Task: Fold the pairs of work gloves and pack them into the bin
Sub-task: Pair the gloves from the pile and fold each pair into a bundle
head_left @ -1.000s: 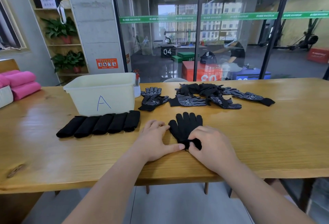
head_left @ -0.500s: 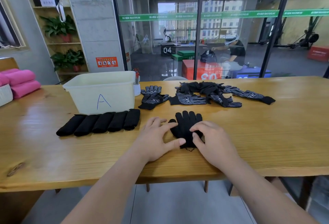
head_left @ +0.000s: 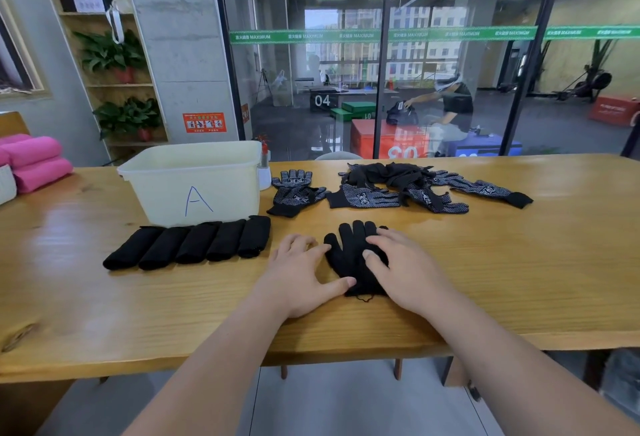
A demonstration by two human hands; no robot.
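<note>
Wooden counter [head_left: 519,262]: glossy, light grain, uneven front edge.
Cream bin [head_left: 156,193], marked with blue "A", set at left rear.
Five folded glove rolls [head_left: 188,245], black, laid side by side in row just in front of bin.
Flat black glove pair [head_left: 348,252] placed near front centre, fingers pointed away.
Dotted glove pair [head_left: 296,193] laid just right of bin.
Loose glove heap [head_left: 415,186] spread further right, one glove stretched out toward right.
Pink rolls [head_left: 34,165] stacked at far left end.

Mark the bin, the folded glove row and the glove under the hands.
bin [head_left: 221,189]: head view, front wall beside the A.
folded glove row [head_left: 195,245]: head view, middle roll.
flat black glove [head_left: 346,260]: head view, uncovered palm area.
</note>
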